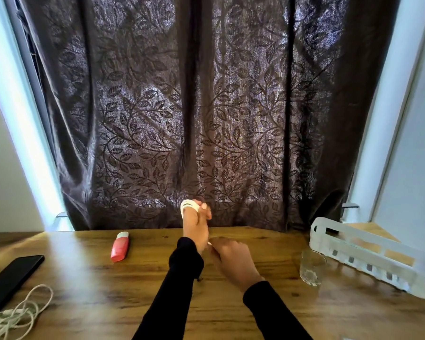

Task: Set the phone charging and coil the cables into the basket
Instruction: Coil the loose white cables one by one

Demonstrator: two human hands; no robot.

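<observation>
My left hand (195, 225) is raised over the middle of the wooden table (88, 276), with a white cable (189, 206) wound in loops around its fingers. My right hand (232, 260) sits just right of the left wrist, fingers curled on the cable's free end. A black phone (11, 277) lies at the left edge. A loose tangle of white cable (17, 312) lies in front of the phone, and one of its ends touches the phone's near end. The white slotted basket (368, 251) stands at the right.
A pink and white tube (120, 246) lies left of centre near the table's back edge. A clear drinking glass (312, 267) stands next to the basket's near left side. A dark leaf-patterned curtain (206, 119) hangs behind the table.
</observation>
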